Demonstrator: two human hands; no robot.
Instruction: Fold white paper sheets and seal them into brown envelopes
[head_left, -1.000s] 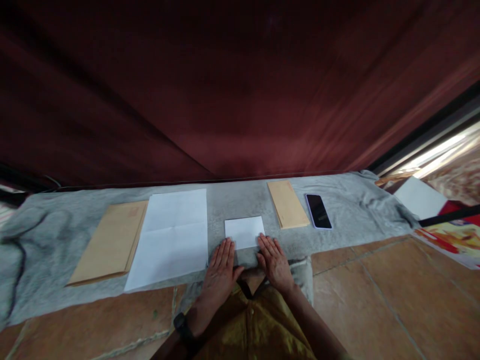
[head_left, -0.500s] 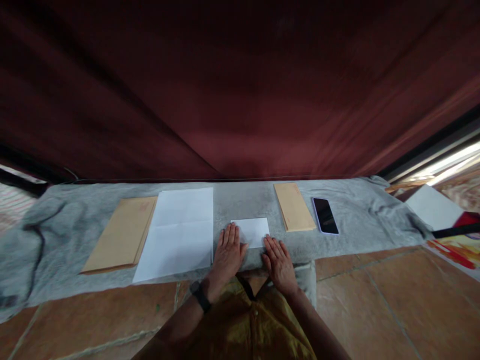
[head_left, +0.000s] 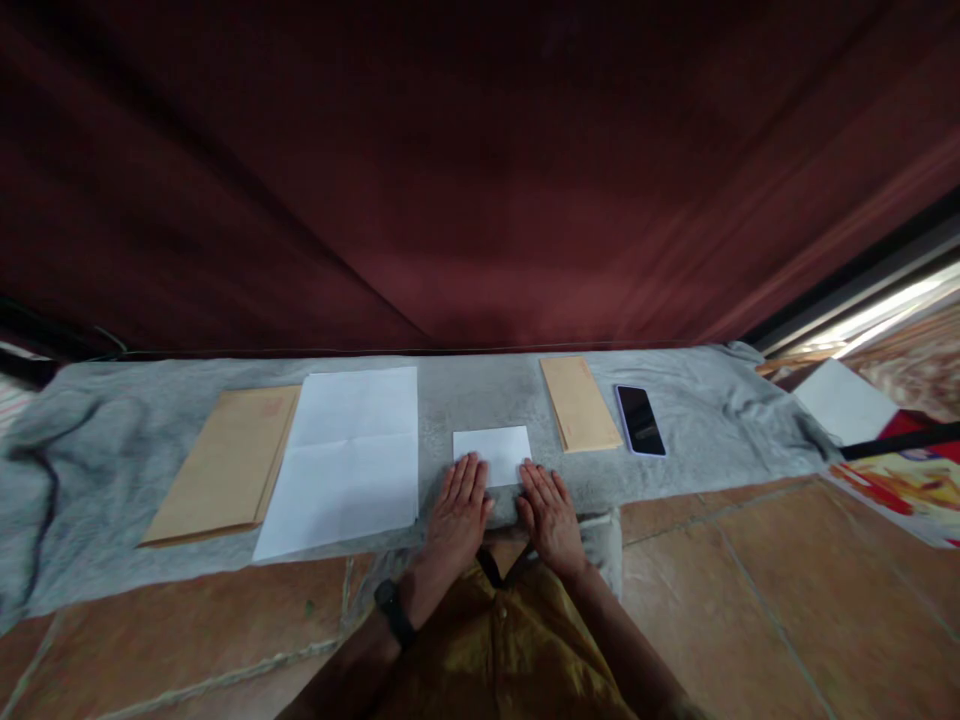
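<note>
A small folded white sheet of paper [head_left: 493, 452] lies flat on the grey cloth right in front of me. My left hand [head_left: 459, 502] rests flat with its fingers stretched out, the fingertips on the sheet's near left corner. On the other side, my right hand [head_left: 549, 508] lies with extended fingers touching the near right corner. Neither hand grips anything. To the left is a stack of larger white paper [head_left: 349, 455], with brown envelopes [head_left: 225, 460] beside it. Right of the small sheet lies a narrower bundle of brown envelopes [head_left: 580, 403].
A phone [head_left: 640, 420] with a pale purple edge lies right of the envelopes. The grey cloth [head_left: 712, 420] covers a long narrow surface against a dark red curtain [head_left: 480, 220]. Tiled floor [head_left: 712, 600] lies in front. A white item [head_left: 846, 400] and a colourful printed sheet [head_left: 907, 490] are far right.
My left hand has slid back toward me, from the sheet's left side to its near left corner. My right hand stays at the near right corner. The whole view has shifted slightly.
</note>
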